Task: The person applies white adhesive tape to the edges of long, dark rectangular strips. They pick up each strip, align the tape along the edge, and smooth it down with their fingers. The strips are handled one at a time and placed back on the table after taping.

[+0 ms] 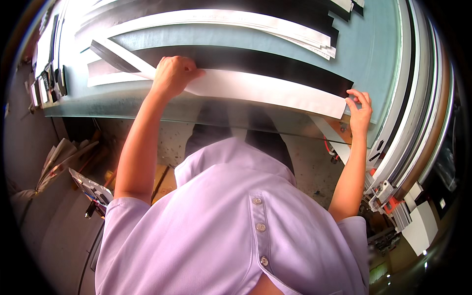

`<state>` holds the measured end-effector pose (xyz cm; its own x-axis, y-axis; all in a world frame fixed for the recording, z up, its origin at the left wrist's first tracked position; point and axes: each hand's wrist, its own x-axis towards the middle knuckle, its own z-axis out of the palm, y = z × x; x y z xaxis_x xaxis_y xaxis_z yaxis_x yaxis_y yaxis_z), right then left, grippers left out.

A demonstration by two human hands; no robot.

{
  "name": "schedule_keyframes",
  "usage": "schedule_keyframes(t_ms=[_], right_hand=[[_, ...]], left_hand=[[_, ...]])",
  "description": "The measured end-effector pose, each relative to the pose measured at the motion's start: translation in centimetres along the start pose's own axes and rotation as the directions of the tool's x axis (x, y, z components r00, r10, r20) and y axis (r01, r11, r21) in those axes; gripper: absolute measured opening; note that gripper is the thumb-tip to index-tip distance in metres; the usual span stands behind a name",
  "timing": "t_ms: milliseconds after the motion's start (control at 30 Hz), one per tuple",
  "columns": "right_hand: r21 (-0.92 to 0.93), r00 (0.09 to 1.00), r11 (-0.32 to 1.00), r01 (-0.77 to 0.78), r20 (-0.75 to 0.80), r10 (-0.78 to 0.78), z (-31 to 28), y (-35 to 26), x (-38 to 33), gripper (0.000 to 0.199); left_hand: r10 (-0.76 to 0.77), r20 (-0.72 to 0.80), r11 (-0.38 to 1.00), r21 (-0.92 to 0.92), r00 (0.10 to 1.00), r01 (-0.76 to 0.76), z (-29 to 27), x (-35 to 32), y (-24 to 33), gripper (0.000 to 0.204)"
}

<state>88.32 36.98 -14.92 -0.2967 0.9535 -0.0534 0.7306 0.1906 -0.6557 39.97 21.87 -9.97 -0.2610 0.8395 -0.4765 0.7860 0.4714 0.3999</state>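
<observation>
A long white strip (265,91) lies along the near edge of the glass-topped table, overlapping a black strip (265,61) just behind it. My left hand (173,74) is closed, pinching the white strip's upper edge left of its middle. To the left of that hand, a narrow white band (129,56) slants up and away beside a dark grey piece (110,55). At the far right end, thumb and forefinger of my right hand (361,109) close in on the white strip's corner, next to the black strip's end. Whether both strips are in that pinch is hard to see.
Farther back, a stack of white strips (226,20) lies with more black strips (295,10). Metal rails (418,98) run along the table's right side. Small dark and white pieces (51,81) sit at the left edge. Below stands folded brown material (61,162).
</observation>
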Motion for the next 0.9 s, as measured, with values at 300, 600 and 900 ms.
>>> schedule_keyframes(t_ms=[300, 600, 900], right_hand=[[-0.019, 0.999, 1.000, -0.009, 0.042, 0.010, -0.2, 0.6, -0.1, 0.028], [-0.034, 0.999, 0.999, -0.036, 0.027, 0.037, -0.3, -0.2, 0.1, 0.029], [-0.027, 0.877, 0.903, 0.430, -0.228, -0.424, 21.5, -23.7, 1.9, 0.053]], left_hand=[[0.035, -0.018, 0.998, 0.051, 0.999, -0.035, 0.2, 0.4, 0.0, 0.027], [0.023, 0.001, 0.994, 0.103, 1.000, -0.023, 0.2, 0.8, 0.1, 0.027], [0.034, -0.006, 0.983, 0.182, 0.999, -0.033, 0.5, 1.4, 0.9, 0.029]])
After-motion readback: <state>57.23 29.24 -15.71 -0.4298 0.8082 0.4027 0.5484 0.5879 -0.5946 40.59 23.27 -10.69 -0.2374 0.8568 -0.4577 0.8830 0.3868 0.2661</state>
